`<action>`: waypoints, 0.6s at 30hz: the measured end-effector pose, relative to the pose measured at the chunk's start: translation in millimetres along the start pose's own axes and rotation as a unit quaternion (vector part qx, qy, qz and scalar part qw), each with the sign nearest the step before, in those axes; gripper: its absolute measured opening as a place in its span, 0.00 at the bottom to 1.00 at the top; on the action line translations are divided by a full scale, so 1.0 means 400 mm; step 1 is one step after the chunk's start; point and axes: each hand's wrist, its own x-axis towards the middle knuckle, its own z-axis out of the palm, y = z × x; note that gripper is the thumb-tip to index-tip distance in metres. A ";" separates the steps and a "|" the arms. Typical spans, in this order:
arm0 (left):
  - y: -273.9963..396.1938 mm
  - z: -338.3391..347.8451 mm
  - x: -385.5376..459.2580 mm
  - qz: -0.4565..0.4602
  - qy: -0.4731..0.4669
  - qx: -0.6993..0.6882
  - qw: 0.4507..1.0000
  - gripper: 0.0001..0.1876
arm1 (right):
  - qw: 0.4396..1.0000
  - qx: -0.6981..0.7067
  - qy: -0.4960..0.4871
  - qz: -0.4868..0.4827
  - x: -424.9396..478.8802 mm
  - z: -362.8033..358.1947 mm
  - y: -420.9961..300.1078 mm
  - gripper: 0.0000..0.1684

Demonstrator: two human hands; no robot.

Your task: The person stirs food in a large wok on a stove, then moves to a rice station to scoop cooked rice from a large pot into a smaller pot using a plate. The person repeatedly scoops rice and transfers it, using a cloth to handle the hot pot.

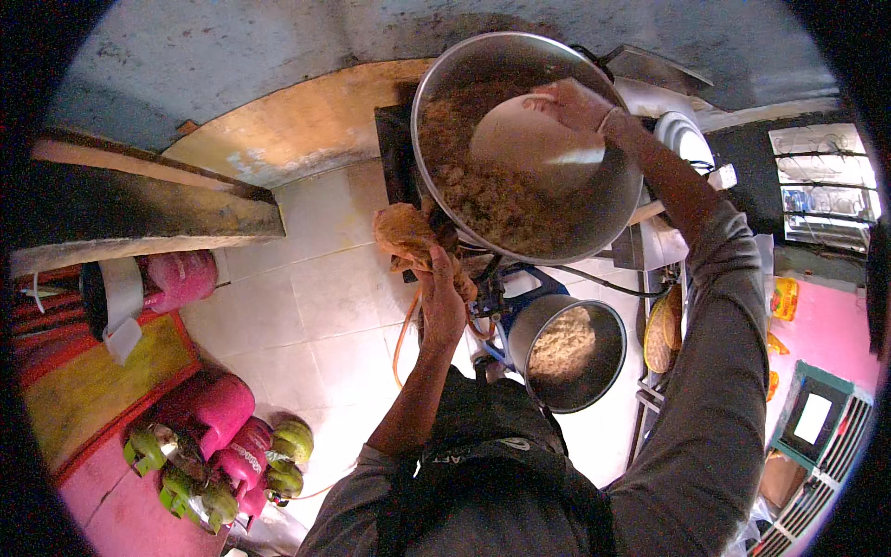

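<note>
A large round metal pan [525, 223] with a raised rim stands before me, holding a brown, crumbly mass. Inside it my right hand [571, 104] grips the edge of a pale, rounded, plate-like tool [515, 136], whose lower side lies over the crumbly food. My left hand [442, 296] holds a bunched tan cloth [404, 233] near the pan's lower left rim. Below the pan, a deep metal pot [616, 376] contains a light, grainy food [564, 341].
Behind the pan runs a stained wall [334, 118]. Pink and green gas cylinders [223, 411] stand at lower left. An orange hose [400, 348] hangs beside my left arm. A metal counter [647, 244] and baskets [661, 334] are at right.
</note>
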 end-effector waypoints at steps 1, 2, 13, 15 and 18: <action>-0.010 0.003 0.008 0.004 0.004 -0.014 1.000 0.16 | 0.993 -0.102 0.009 -0.061 -0.009 0.019 0.041 0.20; -0.004 0.015 0.004 0.009 0.016 -0.004 1.000 0.15 | 0.989 -0.138 0.044 0.020 -0.013 0.043 0.069 0.19; -0.012 0.000 0.021 0.025 -0.025 0.077 0.996 0.14 | 0.981 -0.123 0.123 -0.083 -0.007 0.157 0.105 0.18; -0.010 -0.006 0.021 -0.014 -0.074 0.014 0.997 0.14 | 0.990 -0.138 0.022 -0.001 -0.014 0.133 0.070 0.19; -0.018 -0.017 0.029 -0.033 -0.109 0.011 0.993 0.15 | 0.999 -0.038 0.009 -0.027 -0.004 0.118 0.066 0.19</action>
